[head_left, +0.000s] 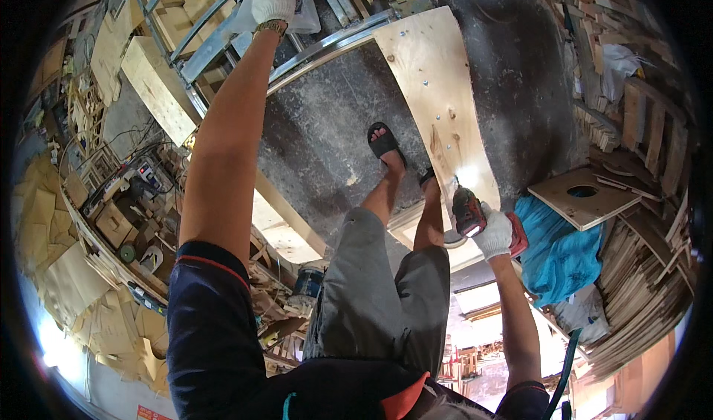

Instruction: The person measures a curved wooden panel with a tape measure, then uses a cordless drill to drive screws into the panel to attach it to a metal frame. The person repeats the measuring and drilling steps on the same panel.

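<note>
My right hand, in a white knit glove, grips a red and black cordless drill. The drill's tip meets the curved plywood panel, and its lamp lights the wood there. Several small metal screw heads run in a line along this panel. At the top, my gloved left hand rests at a clear plastic bag lying on a metal frame. Its fingers are mostly hidden behind the back of the hand and the bag, so whether they hold anything cannot be seen.
Plywood boxes stand left of the frame. A cluttered workbench is further left. At right lie a blue cloth, a board with a round hole and stacked wood strips. My sandalled foot stands on the concrete floor.
</note>
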